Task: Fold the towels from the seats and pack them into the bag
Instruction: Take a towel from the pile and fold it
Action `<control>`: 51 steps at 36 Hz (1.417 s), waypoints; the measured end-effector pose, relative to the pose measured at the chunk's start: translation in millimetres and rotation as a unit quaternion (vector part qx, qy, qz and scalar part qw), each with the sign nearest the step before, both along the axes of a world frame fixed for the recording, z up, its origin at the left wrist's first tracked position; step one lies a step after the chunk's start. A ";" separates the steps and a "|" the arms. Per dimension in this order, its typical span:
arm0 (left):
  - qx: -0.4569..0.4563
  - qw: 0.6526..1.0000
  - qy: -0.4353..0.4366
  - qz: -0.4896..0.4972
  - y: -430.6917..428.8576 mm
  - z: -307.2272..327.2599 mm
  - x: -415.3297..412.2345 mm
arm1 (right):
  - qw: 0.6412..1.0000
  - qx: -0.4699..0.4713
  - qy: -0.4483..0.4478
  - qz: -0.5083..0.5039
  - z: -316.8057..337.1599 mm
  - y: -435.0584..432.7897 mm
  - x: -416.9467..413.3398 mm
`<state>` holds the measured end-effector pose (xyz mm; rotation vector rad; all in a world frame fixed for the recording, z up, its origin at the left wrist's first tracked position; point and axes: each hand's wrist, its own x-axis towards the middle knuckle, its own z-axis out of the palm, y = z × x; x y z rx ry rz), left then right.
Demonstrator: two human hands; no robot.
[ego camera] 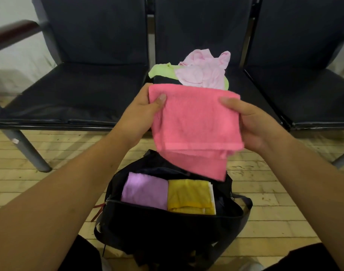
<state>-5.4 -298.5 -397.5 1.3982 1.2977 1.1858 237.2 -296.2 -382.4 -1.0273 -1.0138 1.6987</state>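
Observation:
I hold a folded pink towel (194,124) in the air above the open black bag (167,227) on the floor. My left hand (142,112) grips its left edge with the thumb on top. My right hand (253,124) grips its right edge the same way. A lower layer of the towel hangs down toward the bag's opening. Inside the bag lie a folded purple towel (144,190) and a folded yellow towel (190,196) side by side. On the middle seat (243,94) behind lie a crumpled pale pink towel (204,71) and a light green towel (161,70).
Three dark padded seats stand in a row, the left seat (73,94) and the right seat (313,94) bare. A wooden armrest (13,32) sticks out at far left. Metal legs (28,151) stand on the pale wood floor (274,192). My knees flank the bag.

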 end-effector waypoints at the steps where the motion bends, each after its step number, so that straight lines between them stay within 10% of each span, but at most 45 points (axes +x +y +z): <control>1: -0.018 0.999 -0.042 0.001 0.4 -1.5 2.0 | 0.999 -0.016 0.050 0.007 -0.5 -2.8 -0.2; 9: -0.109 0.990 -0.081 0.032 2.0 -26.2 11.2 | 0.976 -0.146 0.108 0.118 -45.5 -21.6 -18.8; 26: -0.287 0.933 -0.193 -0.101 -25.5 -87.8 31.6 | 0.984 -0.121 0.130 0.009 -42.9 -27.7 -3.9; 33: -0.346 0.822 -0.395 -0.223 -39.7 -87.9 39.9 | 0.980 -0.093 0.176 0.016 -29.3 -30.0 -3.0; 45: -0.404 0.832 -0.377 -0.049 -37.6 -93.8 42.6 | 0.995 0.057 -0.077 -0.040 -26.5 -21.9 12.9; 51: -0.401 0.815 -0.405 -0.106 -27.5 -78.1 23.6 | 0.859 0.336 -0.325 0.210 -6.8 -37.0 11.5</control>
